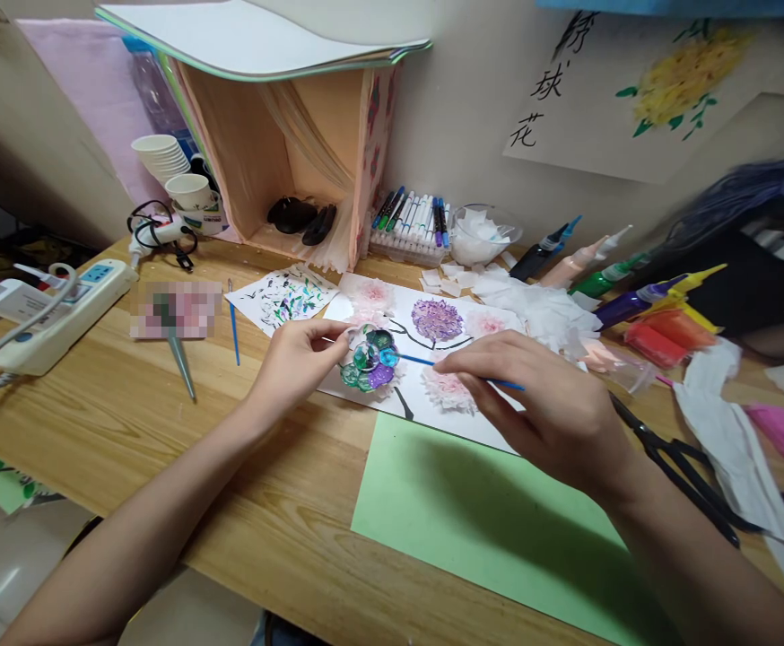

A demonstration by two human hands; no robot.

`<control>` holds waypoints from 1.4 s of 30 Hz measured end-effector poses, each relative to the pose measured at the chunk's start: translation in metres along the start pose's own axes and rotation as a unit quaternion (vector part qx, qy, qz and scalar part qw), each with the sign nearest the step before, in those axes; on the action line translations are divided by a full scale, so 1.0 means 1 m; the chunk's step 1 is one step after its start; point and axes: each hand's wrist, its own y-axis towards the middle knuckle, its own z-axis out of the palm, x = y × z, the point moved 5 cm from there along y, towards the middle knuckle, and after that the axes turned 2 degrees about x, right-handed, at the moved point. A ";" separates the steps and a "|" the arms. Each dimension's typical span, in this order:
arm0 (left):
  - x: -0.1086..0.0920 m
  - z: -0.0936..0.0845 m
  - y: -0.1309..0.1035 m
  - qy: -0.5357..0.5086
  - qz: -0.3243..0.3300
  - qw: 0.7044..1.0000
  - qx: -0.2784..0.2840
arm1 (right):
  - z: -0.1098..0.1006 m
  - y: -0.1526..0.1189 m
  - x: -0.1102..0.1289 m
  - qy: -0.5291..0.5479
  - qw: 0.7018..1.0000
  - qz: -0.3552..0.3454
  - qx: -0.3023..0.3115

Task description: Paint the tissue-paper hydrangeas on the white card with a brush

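Note:
My left hand [304, 359] pinches the left edge of a small flower-shaped paint palette [369, 359], whose wells hold green, dark, purple and blue paint. With closed fingers my right hand [540, 404] holds a thin blue paintbrush [415, 359], its tip at the blue well on the palette's right side. Beneath the palette lies a white sheet [500, 426] with pink tissue flowers, a purple flower [437, 320] and dark painted branches. My hands and the palette cover part of it.
Green paper [432, 502] lies in front. Black scissors [681, 458], paint bottles [597, 280] and tissue scraps [533, 301] are at the right. Behind stand markers [412, 220] and an open box [277, 135]. A power strip [62, 314] and another brush [234, 327] lie left.

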 end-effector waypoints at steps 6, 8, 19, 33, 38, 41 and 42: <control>0.000 0.000 0.001 0.007 0.000 1.000 0.001 | -0.001 0.001 0.001 -0.008 1.000 0.004 0.001; 0.000 0.000 0.001 0.010 0.003 1.000 0.000 | -0.001 0.002 0.002 -0.005 1.000 0.001 0.008; -0.001 -0.001 0.001 0.009 0.001 1.000 0.001 | 0.001 0.000 0.002 -0.011 1.000 -0.005 0.022; 0.000 0.000 0.001 0.002 0.004 1.000 -0.001 | -0.002 0.001 0.001 -0.012 1.000 0.005 0.006; 0.000 0.000 0.001 0.004 0.005 1.000 -0.002 | -0.002 0.001 0.000 -0.004 1.000 0.013 0.005; 0.001 -0.001 0.001 0.009 0.005 1.000 0.000 | -0.003 0.000 0.000 -0.009 1.000 0.015 -0.001; 0.001 -0.001 0.001 0.008 0.005 1.000 0.000 | -0.003 0.000 0.000 -0.007 1.000 0.014 -0.002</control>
